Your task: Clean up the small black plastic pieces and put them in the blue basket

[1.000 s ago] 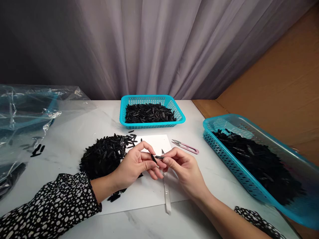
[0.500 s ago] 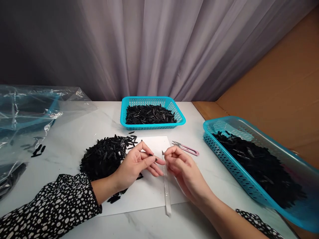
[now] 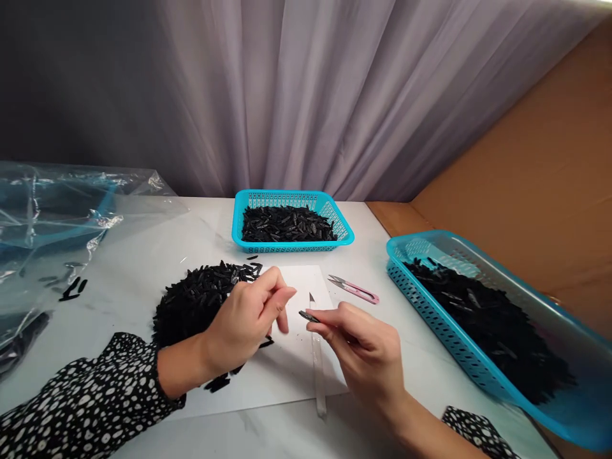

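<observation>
In my right hand [image 3: 370, 347], thumb and index finger pinch a small, slender black piece [image 3: 308, 317] that points left. My left hand [image 3: 253, 312] is closed just to the left of it, thumb pressed against curled fingers. Whatever those fingers hold, if anything, is hidden. Beneath the hands lies a white sheet [image 3: 287, 389]. A craft knife [image 3: 319, 376] with a pale handle rests across it, its blade pointing away from me. Behind my left hand, a heap of similar black pieces [image 3: 191, 306] spreads partly over the sheet.
Pink-handled thread snips [image 3: 356, 290] lie to the right of the sheet. A small blue basket [image 3: 292, 246] of black pieces stands at the back. A larger blue basket [image 3: 444, 331] of dark pieces is at right. Clear plastic [image 3: 138, 185] covers the left side.
The black piece seen at my left fingers earlier appears now in my right hand's pinch. My left hand has turned over, its back facing up. My right hand has come down slightly.
</observation>
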A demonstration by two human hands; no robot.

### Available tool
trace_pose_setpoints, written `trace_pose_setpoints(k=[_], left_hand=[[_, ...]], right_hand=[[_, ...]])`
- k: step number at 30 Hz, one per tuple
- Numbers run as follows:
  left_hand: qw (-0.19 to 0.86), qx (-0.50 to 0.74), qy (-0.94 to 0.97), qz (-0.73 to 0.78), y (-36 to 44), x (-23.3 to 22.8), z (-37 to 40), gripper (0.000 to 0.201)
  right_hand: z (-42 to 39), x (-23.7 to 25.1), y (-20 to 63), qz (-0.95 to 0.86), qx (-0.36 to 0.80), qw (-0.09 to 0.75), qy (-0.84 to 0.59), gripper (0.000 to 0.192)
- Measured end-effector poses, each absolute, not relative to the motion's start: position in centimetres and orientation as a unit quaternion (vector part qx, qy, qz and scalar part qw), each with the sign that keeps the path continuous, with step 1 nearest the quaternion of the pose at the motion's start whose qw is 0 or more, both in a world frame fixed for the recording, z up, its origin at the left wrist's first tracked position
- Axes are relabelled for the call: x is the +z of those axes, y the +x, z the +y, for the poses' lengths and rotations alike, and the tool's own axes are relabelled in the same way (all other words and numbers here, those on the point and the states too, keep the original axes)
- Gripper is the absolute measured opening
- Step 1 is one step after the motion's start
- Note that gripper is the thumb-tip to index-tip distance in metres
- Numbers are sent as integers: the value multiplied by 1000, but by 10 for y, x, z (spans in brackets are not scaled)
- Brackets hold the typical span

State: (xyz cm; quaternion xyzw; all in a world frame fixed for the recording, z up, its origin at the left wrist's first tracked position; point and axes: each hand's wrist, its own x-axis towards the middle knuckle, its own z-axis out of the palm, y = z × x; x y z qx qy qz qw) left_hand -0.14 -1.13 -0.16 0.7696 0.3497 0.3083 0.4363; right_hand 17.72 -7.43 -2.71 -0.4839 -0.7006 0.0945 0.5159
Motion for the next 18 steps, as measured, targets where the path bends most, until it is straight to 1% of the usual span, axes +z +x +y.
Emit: trace_pose_setpoints(k=[1,3,5,6,9,12,15,18], left_hand=[[355,344,806,326,-3,5,-11,14],[215,387,858,261,-5,18,-11,8],[132,371,896,205,-5,26,-15,4],[109,358,907,194,-5,29,-17,7],[90,337,918,189,-4,29,-23,13],[90,339,917,191,-3,23,-25,13],[92,342,914,199,-2,20,-24,15],[96,318,919,211,-2,21,-24,17]], right_hand=[[-75,-26,177,-702,94,518,-480,9],[-76,-24,177,-702,91,523,-474,9],[-76,-22,176,-697,95,528,-476,8],[-76,-22,175,-693,102,530,-478,8],[-77,-21,173,-676,137,534,-488,9],[-78,-21,172,-662,159,538,-496,10],[-78,-22,172,-662,157,536,-500,11],[-79,-23,172,-671,147,531,-496,11]])
